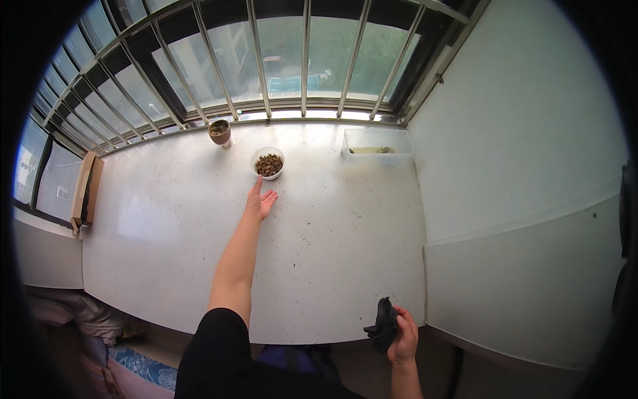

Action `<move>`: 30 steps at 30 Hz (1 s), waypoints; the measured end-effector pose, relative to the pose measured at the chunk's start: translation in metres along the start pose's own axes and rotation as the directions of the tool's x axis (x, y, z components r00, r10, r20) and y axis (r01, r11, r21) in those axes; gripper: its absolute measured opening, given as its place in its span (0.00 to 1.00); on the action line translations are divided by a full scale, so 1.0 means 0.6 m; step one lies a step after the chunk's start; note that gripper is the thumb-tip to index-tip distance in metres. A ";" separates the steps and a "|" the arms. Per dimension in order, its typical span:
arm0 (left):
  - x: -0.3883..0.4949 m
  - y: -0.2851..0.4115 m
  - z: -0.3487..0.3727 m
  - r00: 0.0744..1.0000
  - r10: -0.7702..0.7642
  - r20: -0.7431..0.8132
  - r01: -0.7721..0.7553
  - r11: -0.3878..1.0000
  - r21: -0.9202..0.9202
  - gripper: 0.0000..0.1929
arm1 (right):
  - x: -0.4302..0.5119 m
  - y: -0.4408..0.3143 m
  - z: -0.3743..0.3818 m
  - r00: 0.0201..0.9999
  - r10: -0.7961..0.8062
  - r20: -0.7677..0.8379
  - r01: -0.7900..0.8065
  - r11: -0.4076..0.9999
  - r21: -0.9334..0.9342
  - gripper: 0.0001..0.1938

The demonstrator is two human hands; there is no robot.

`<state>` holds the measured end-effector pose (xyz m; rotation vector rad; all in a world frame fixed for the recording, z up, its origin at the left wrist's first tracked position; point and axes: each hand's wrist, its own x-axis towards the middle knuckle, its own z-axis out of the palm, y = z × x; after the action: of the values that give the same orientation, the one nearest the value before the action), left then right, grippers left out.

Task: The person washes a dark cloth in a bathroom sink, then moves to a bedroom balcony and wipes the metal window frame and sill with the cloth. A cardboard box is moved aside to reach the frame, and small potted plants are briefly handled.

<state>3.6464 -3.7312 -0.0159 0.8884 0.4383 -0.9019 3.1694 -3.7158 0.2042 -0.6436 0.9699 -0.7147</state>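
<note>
My left hand [261,202] reaches far across the white speckled countertop [319,239], palm turned up and fingers apart, with nothing in it. Its thumb tip lies at the near rim of a white plastic bowl [282,160]; whether it touches the rim I cannot tell. Small brown pieces [269,165], perhaps shells or dried pods, fill much of the bowl. At the counter's front edge, on the right, my right hand [404,335] grips a crumpled black cloth or plastic bag [384,319] between thumb and fingers.
Left of the bowl stands a brown plant pot [220,132]. A clear plastic tank [378,145] with shallow yellowish contents sits at the back right. Metal window bars [304,60] line the rear edge. A cardboard box [87,192] leans at the left; a white wall [508,149] bounds the right.
</note>
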 end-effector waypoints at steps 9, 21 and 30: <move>0.073 0.022 0.033 0.999 -0.034 0.025 0.036 0.996 -0.083 0.45 | 0.183 -0.016 0.047 0.999 -0.022 -0.038 0.012 0.969 -0.248 0.15; 0.050 0.082 -0.009 0.996 0.086 -0.027 -0.090 0.981 -0.174 0.22 | 0.561 -0.051 0.168 0.895 -0.320 0.310 0.359 0.106 -0.928 0.34; 0.071 0.266 -0.132 0.977 0.146 -0.158 -0.169 0.974 -0.147 0.23 | 0.708 0.012 0.204 0.862 -0.378 0.338 0.321 -0.110 -0.941 0.20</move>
<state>3.8037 -3.6378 -0.0141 0.8321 0.5507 -0.6484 3.4421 -4.0221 0.0386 -2.3586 1.2957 -0.3251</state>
